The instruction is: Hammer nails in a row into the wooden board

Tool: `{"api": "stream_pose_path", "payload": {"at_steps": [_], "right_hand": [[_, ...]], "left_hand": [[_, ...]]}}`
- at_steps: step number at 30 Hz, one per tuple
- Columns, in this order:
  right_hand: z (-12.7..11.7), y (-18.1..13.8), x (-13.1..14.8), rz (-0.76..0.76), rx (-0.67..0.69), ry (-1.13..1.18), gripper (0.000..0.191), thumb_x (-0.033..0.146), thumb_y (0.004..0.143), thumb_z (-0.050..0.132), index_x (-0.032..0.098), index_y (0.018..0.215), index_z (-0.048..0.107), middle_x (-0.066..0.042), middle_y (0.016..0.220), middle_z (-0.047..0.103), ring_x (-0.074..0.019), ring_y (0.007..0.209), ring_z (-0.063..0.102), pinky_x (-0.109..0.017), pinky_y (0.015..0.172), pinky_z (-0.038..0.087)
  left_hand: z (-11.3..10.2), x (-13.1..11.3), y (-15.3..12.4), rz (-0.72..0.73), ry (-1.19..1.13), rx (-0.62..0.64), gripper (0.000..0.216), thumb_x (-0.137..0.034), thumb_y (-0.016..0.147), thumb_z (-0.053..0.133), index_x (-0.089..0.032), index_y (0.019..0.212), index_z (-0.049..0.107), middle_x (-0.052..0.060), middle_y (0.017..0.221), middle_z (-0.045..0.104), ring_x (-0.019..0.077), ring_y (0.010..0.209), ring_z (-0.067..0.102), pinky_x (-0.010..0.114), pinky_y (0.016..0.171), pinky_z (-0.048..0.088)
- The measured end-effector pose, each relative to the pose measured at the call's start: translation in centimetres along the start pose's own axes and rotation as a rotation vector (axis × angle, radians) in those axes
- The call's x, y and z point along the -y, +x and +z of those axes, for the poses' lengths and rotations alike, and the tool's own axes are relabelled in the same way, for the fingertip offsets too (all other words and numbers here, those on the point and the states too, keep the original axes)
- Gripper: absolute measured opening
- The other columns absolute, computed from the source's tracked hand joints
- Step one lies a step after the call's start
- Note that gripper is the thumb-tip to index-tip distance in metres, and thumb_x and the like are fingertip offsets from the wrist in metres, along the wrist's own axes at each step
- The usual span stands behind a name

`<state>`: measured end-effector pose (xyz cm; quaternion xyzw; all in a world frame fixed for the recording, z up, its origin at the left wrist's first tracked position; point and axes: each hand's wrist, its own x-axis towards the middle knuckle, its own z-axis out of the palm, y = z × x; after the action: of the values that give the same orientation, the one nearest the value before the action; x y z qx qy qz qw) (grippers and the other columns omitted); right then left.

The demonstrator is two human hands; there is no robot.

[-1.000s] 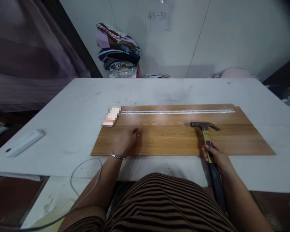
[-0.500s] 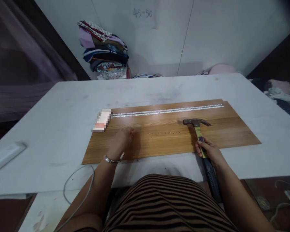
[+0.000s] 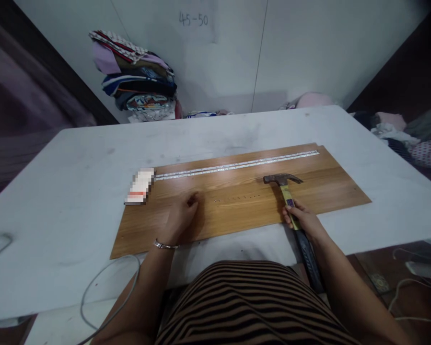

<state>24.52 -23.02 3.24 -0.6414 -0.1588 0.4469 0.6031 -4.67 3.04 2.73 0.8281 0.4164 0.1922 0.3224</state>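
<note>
Claw hammer [image 3: 303,244] in the right hand [image 3: 306,221], head [image 3: 282,179] over the wooden board [image 3: 237,216].

Hammer [image 3: 287,195], 4 o'clock: dark brown on top, then yellow, then black.
Board [image 3: 238,214], 5 o'clock: warm brown, with wavy wood lines.
Strips [image 3: 233,166], from 9 to 3 o'clock: shiny silver.
Blurry block [image 3: 143,182], 9 o'clock: white, one red band.
Shirt [image 3: 251,302], 6 o'clock: brown and black stripes.
Clothes pile [image 3: 143,85], 11 o'clock: purple, blue, black, checks up top.
Table [image 3: 201,141]: white, grey smudges.
</note>
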Motion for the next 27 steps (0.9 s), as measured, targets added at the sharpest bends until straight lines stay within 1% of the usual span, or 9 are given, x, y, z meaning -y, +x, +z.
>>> {"api": "stream_pose_path", "payload": {"at_steps": [3,6,9,11,16,19,23,27], "right_hand": [[0.0,0.1,-0.1,0.000,-0.003,0.025,0.035,0.045,0.066,0.080,0.020,0.074,0.056,0.004,0.058,0.058,-0.0087,0.043,0.047,-0.021,0.037,0.038],[-0.1,0.2,-0.2,-0.005,-0.008,0.039,0.036,0.043,0.065,0.081,0.020,0.075,0.055,0.004,0.062,0.059,-0.0087,0.044,0.048,-0.021,0.037,0.039],[-0.2,0.3,-0.4,-0.007,0.006,0.035,0.036,0.043,0.067,0.080,0.020,0.076,0.055,0.004,0.063,0.059,-0.0086,0.045,0.049,-0.020,0.037,0.040],[-0.3,0.3,-0.4,-0.010,0.011,0.036,0.036,0.043,0.068,0.080,0.020,0.076,0.055,0.004,0.063,0.059,-0.0084,0.045,0.049,-0.020,0.037,0.040],[-0.5,0.4,-0.7,-0.015,0.019,0.030,0.035,0.043,0.069,0.079,0.020,0.079,0.055,0.004,0.064,0.060,-0.0085,0.046,0.050,-0.020,0.039,0.040],[-0.5,0.5,-0.8,-0.025,0.013,0.026,0.035,0.043,0.069,0.079,0.020,0.079,0.055,0.004,0.063,0.060,-0.0083,0.044,0.049,-0.020,0.038,0.038],[-0.3,0.5,-0.9,-0.041,0.024,0.013,0.033,0.044,0.070,0.076,0.020,0.077,0.053,0.005,0.058,0.059,-0.0079,0.040,0.048,-0.021,0.037,0.036],[-0.4,0.6,-0.8,-0.052,0.057,-0.012,0.031,0.044,0.073,0.072,0.021,0.076,0.053,0.005,0.054,0.057,-0.0083,0.039,0.047,-0.022,0.038,0.035]], "left_hand": [[0.6,0.2,0.1,-0.040,-0.167,-0.022,0.042,-0.029,0.077,0.057,-0.017,0.116,0.065,0.004,0.095,0.071,0.0164,0.085,0.065,0.031,0.083,0.053],[1.7,-0.1,0.6,-0.048,-0.282,-0.029,0.046,-0.034,0.076,0.062,-0.017,0.119,0.064,0.003,0.089,0.069,0.0151,0.081,0.064,0.030,0.081,0.052],[3.2,-1.4,1.3,-0.007,-0.413,-0.011,0.047,-0.036,0.076,0.066,-0.018,0.119,0.064,0.002,0.086,0.069,0.0146,0.080,0.064,0.030,0.081,0.052],[4.4,-2.9,1.7,0.014,-0.461,0.034,0.045,-0.036,0.076,0.067,-0.019,0.118,0.064,0.002,0.085,0.070,0.0149,0.080,0.065,0.030,0.081,0.052],[7.3,-7.3,2.8,0.045,-0.457,0.160,0.046,-0.020,0.080,0.063,-0.020,0.126,0.059,0.004,0.093,0.074,0.0152,0.084,0.068,0.030,0.083,0.053],[8.8,-9.1,3.4,0.098,-0.379,0.181,0.048,-0.015,0.081,0.063,-0.018,0.128,0.057,0.004,0.096,0.075,0.0148,0.085,0.069,0.030,0.085,0.052],[10.4,-10.2,4.1,0.166,-0.248,0.206,0.048,-0.010,0.080,0.064,-0.019,0.126,0.059,0.003,0.095,0.076,0.0157,0.088,0.069,0.032,0.092,0.050],[11.4,-10.2,4.4,0.243,-0.159,0.199,0.048,-0.012,0.080,0.067,-0.022,0.126,0.059,0.001,0.095,0.076,0.0166,0.093,0.068,0.035,0.100,0.046]]}}
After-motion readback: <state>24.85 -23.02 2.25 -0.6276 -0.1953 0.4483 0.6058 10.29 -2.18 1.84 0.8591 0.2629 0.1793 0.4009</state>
